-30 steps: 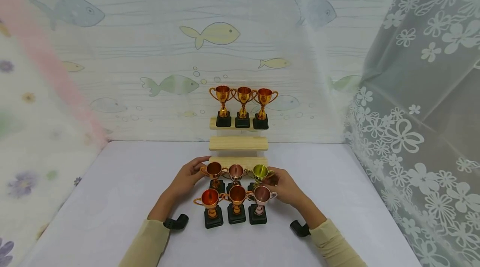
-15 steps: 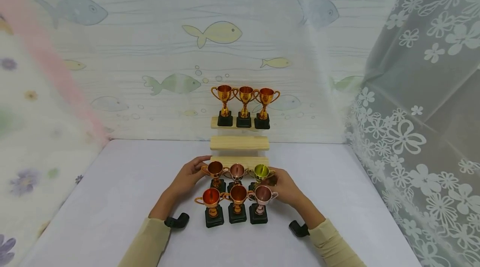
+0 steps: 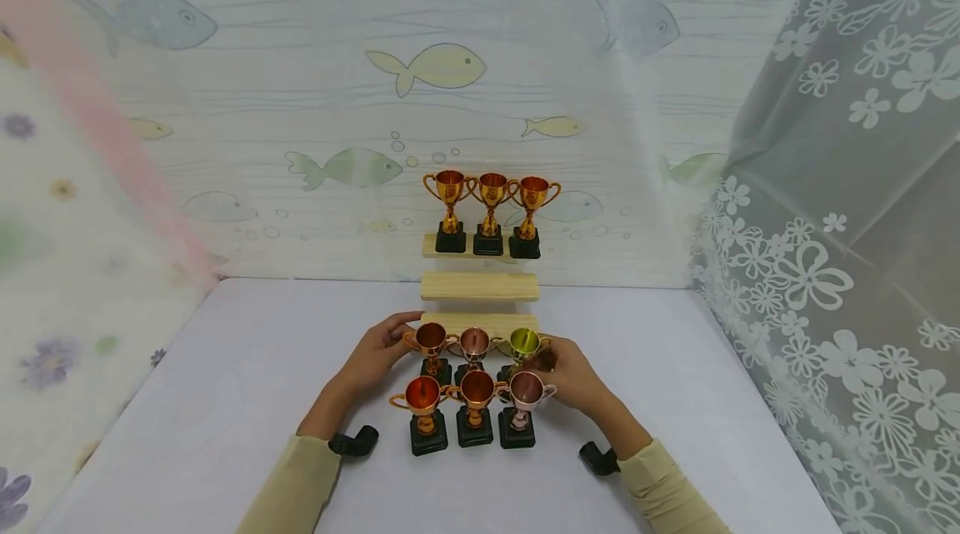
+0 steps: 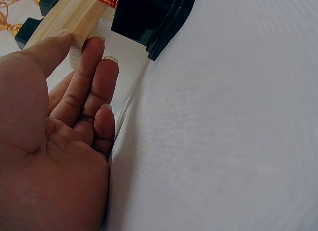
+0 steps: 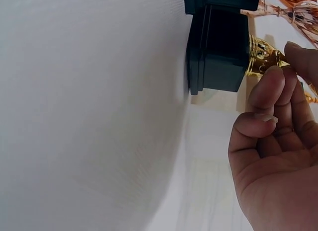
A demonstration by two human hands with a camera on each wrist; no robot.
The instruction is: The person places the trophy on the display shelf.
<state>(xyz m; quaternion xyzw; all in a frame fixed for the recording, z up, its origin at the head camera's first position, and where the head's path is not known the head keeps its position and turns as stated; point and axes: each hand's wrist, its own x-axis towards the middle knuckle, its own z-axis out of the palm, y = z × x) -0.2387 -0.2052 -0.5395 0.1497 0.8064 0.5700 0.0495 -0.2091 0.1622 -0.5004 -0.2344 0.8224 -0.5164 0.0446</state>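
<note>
Standing upright, green trophy (image 3: 522, 348) between both hands.

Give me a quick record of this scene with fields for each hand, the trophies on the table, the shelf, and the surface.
left hand: left hand open, fingers straight, beside the back-left trophy, fingertips at the lowest wooden step
right hand: right hand with fingers curled at the stem of the green trophy; whether they grip it cannot be told
table trophies: six in two rows of three, all upright on black bases
shelf: three gold trophies on the top step; middle step bare
surface: white table
</note>
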